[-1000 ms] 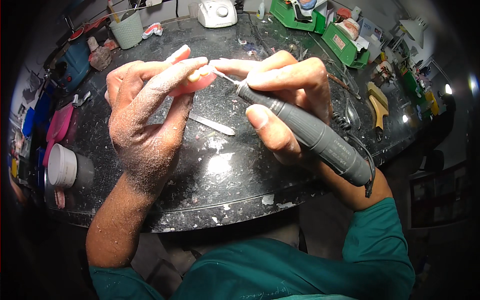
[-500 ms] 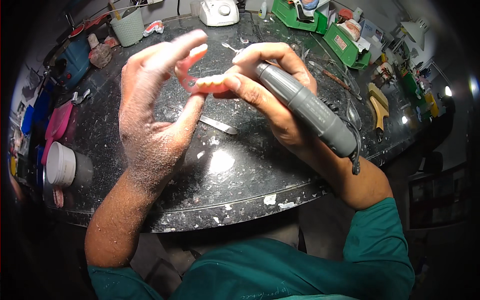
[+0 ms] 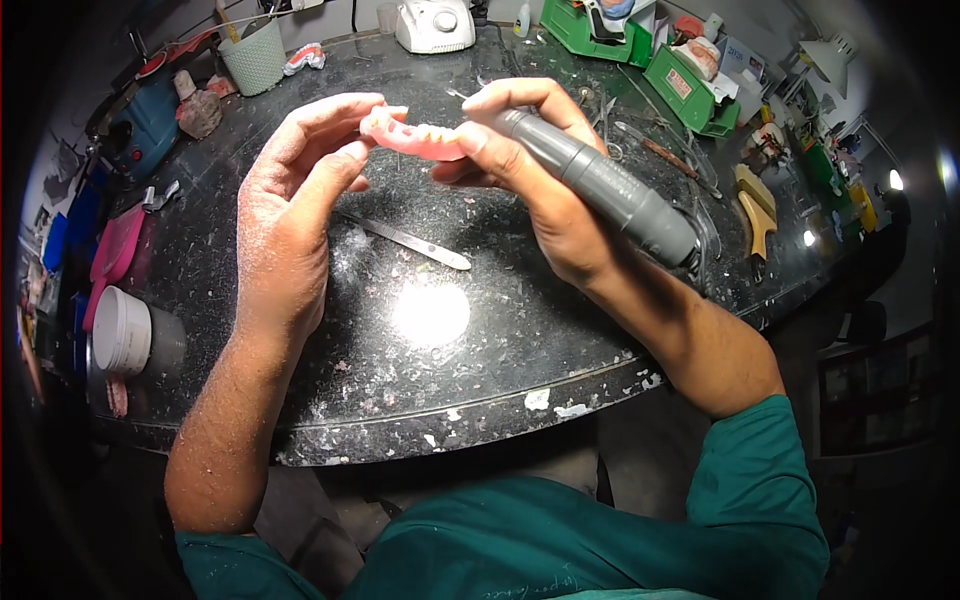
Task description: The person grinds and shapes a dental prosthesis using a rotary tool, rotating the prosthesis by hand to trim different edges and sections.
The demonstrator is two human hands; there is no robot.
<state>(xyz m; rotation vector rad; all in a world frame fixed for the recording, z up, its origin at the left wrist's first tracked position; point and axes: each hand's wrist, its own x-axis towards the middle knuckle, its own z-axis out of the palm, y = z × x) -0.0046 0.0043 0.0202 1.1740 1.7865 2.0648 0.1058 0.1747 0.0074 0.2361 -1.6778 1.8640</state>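
Between my two hands, above the dark worktop, is a pink denture (image 3: 424, 147) with pale yellowish teeth along its upper side. The thumb and fingers of my left hand (image 3: 300, 180), dusted with pale powder, pinch its left end. My right hand (image 3: 540, 150) grips its other end between thumb and fingers. That same hand also carries a grey handpiece (image 3: 610, 190), lying slanted across it with the thick end and cord toward the lower right. The handpiece's tip is hidden behind the fingers. Below the denture, a flat metal spatula (image 3: 420, 247) lies on the worktop.
Dust and pale scraps cover the black worktop (image 3: 500, 340). A white control unit (image 3: 436, 26) stands at the back, green bins (image 3: 690, 88) at the back right. A wooden brush (image 3: 757, 215) lies right; a white tub (image 3: 122, 330) and pink tray (image 3: 115, 255) are left.
My left hand has changed its hold, its fingers closing on the denture's left end. The denture has turned, so its arch now looks flatter. The handpiece has tipped slightly in my right hand.
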